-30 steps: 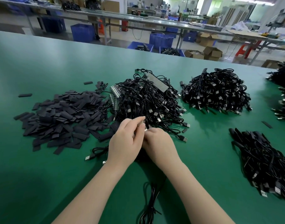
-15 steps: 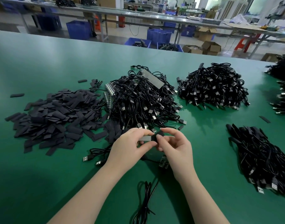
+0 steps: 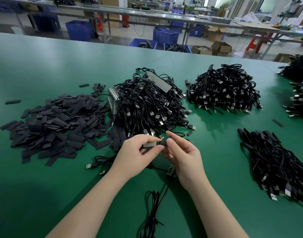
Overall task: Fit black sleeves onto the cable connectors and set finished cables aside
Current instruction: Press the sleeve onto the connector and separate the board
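My left hand (image 3: 136, 156) pinches a flat grey connector board (image 3: 150, 144) between thumb and fingers above the green table. My right hand (image 3: 180, 154) pinches a black sleeve (image 3: 163, 142) at the board's right end. A small green circuit board (image 3: 171, 170) shows under my right palm, and its black cable (image 3: 153, 208) trails toward me in a bundle. A heap of loose black sleeves (image 3: 52, 124) lies to the left. Behind my hands rises a big pile of black USB cables (image 3: 147, 103).
More cable piles lie at the back right (image 3: 224, 90), at the near right (image 3: 274, 160) and along the right edge (image 3: 300, 98). A loose USB cable (image 3: 95, 163) lies left of my left wrist. Stray sleeves (image 3: 277, 123) dot the green table (image 3: 35, 194).
My hands drew back from the cable pile and lifted toward me. The grey board and black sleeve now show between my fingertips, and the view has tilted down slightly.
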`<state>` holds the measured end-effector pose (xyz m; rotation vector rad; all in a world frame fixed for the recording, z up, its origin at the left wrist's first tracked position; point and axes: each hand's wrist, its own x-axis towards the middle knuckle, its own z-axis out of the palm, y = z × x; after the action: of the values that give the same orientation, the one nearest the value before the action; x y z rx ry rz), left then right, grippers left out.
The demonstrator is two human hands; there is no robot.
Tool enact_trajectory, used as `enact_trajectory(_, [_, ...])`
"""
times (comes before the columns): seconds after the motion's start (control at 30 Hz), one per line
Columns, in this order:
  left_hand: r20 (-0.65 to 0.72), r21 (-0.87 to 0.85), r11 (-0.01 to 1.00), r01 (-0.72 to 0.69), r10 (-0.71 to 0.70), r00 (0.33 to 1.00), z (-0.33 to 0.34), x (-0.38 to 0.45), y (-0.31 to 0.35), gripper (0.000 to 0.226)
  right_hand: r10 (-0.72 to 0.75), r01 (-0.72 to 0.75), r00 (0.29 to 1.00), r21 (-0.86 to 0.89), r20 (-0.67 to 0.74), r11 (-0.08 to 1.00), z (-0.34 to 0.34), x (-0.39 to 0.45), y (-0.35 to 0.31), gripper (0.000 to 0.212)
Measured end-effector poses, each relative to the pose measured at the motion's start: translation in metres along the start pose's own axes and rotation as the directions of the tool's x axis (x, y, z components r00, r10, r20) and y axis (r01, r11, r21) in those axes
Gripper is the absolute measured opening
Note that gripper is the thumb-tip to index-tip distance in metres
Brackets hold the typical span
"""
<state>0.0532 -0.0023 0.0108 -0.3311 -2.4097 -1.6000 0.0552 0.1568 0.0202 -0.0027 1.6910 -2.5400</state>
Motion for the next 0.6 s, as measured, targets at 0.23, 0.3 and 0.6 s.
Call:
enact_trajectory(0.23, [-0.002, -0.008, 1.000, -0.027, 0.027, 1.000, 0.0002, 0.0023, -0.0021, 0.014, 0.000, 0.001, 1.000, -0.081, 0.010, 0.997, -0.0004, 0.0009, 0.0048, 0.029])
enact_trajectory(0.3, [-0.011, -0.018, 1.000, -0.018, 0.018, 1.000, 0.0003, 0.0022, -0.0023, 0.013, -0.015, 0.016, 1.000, -0.103, 0.013, 0.995, -0.0002, 0.0003, 0.0050, 0.022])
enact_trajectory(0.6, [0.010, 0.014, 1.000, -0.003, 0.003, 1.000, -0.0017, 0.0023, -0.0036, 0.008, -0.046, 0.047, 0.999, -0.201, 0.008, 0.978, -0.0017, -0.0005, 0.0036, 0.018])
